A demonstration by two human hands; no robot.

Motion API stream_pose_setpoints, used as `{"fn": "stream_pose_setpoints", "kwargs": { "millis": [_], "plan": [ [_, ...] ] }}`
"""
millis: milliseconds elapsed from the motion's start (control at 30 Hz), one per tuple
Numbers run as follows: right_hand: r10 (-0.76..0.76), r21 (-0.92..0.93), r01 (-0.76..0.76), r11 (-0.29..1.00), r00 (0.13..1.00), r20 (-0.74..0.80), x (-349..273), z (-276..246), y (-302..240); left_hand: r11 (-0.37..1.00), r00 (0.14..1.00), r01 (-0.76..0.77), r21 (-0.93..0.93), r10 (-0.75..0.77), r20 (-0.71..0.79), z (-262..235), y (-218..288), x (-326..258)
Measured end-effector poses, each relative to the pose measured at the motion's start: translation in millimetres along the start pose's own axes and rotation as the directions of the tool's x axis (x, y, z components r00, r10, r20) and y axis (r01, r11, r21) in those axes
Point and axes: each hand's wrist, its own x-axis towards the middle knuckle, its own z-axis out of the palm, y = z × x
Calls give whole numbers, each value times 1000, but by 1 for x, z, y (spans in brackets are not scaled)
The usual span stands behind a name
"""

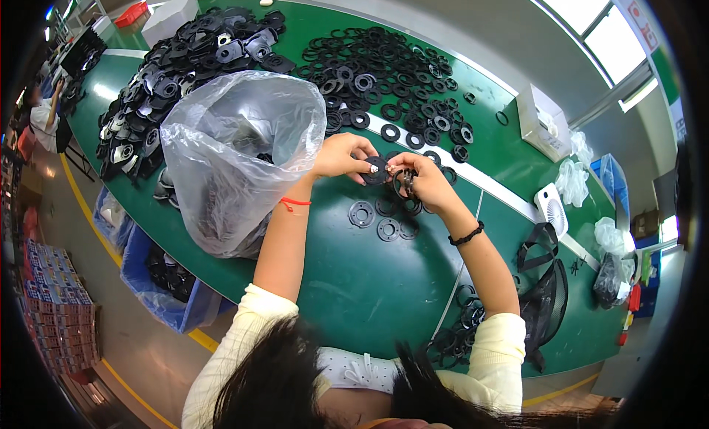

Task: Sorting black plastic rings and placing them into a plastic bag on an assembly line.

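My left hand (341, 157) pinches a round black plastic disc (377, 175) over the middle of the green table (354, 296). My right hand (434, 184) is closed around several black rings (404, 182), and its fingertips meet the disc's right edge. Just below my hands lie several flat ring-shaped discs with small holes, one grey-black disc (362, 214) apart from the others. Beside my left forearm stands a clear plastic bag (210, 156) with its mouth spread; most of its contents are hidden. Beyond my hands spreads a loose pile of black rings (380, 67).
A heap of black moulded parts (159, 89) covers the far left. More black rings (461, 325) lie by my right elbow. Further right are a white box (533, 130), a white fan (551, 210) and a black mesh bag (545, 303). A blue crate (144, 278) stands below the left edge.
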Motion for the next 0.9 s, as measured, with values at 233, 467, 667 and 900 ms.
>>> {"fn": "stream_pose_setpoints", "kwargs": {
  "millis": [233, 467, 667, 900],
  "plan": [
    [5, 203, -37, 978, 988, 157, -8, -3, 7, 998, 997, -40, 50, 43, -64, 1, -8, 5],
    [-202, -306, 192, 932, 979, -1, -16, -14, 2, 990, 998, 69, 121, -70, 0, 10, -3, 8],
    [-31, 305, 117, 945, 961, -275, 13, -62, 11, 860, 760, 141, 490, 223, -610, 0, -39, 26],
    [-78, 281, 178, 943, 940, -333, 26, -112, -2, 770, 426, 370, 520, 357, -831, 17, -79, 46]
  ]
}}
